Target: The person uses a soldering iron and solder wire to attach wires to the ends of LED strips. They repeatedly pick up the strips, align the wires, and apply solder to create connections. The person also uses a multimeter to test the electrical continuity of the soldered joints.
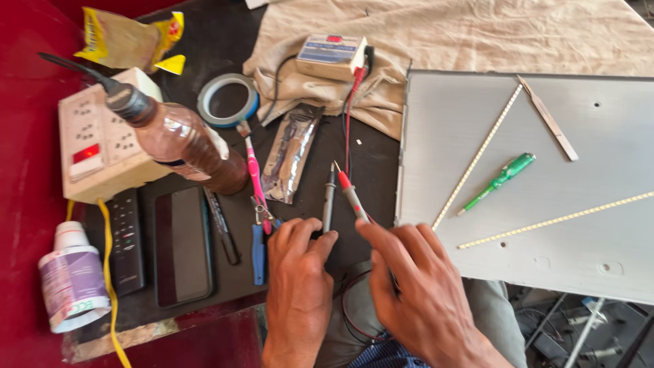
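Cluttered with repair gear, the dark table [368, 163] carries a large grey metal panel [531, 225] on its right side, with two thin pale LED strips [477, 158] lying across it beside a green-handled screwdriver [501, 178] and a flat metal blade tool [548, 119]. Near the front edge, the left hand [296, 286] has its grip narrowed around the black test probe [328, 197], whose tip points away from the person. Just beside it, the right hand [419, 286] pinches the red test probe [352, 194] between thumb and fingers, its tip leaning slightly left toward the black one; the two tips stand near each other but apart. Red and black leads [349, 116] run back to a small white tester box [332, 56] resting on a crumpled beige cloth [463, 34]. Left of the hands lie pink-handled pliers [256, 178], a blue-handled tool [258, 252], a black phone [182, 247] and a black remote control [127, 242]. Farther left stand a white power strip [95, 146], a tilted brown plastic bottle [184, 144], a roll of blue tape [228, 100] and a white glue bottle [72, 278].
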